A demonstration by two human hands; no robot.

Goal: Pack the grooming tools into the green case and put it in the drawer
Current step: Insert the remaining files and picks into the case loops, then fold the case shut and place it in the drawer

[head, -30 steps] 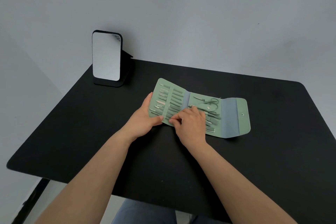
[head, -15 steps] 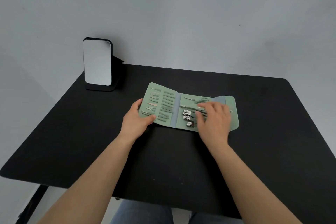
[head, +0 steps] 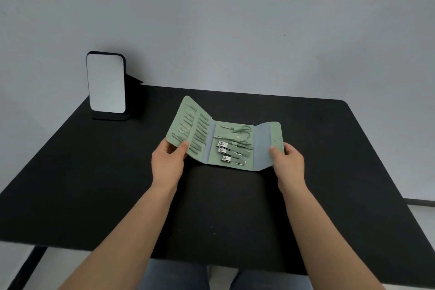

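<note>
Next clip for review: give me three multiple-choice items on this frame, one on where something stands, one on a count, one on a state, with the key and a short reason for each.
1. Where does the mirror stand on the black table?
A. far left corner
B. near right corner
C. on the case

2. How many nail clippers lie in the middle panel?
A. one
B. three
C. five

3. What state is the green case in?
A. snapped shut
B. rolled up
C. open, both end panels lifted

Key:
1. A: it stands upright at the far left, apart from the case.
2. B: three silver clippers sit stacked one below another.
3. C: the left hand grips the left panel and the right hand grips the snap flap, both raised, tools showing.
</note>
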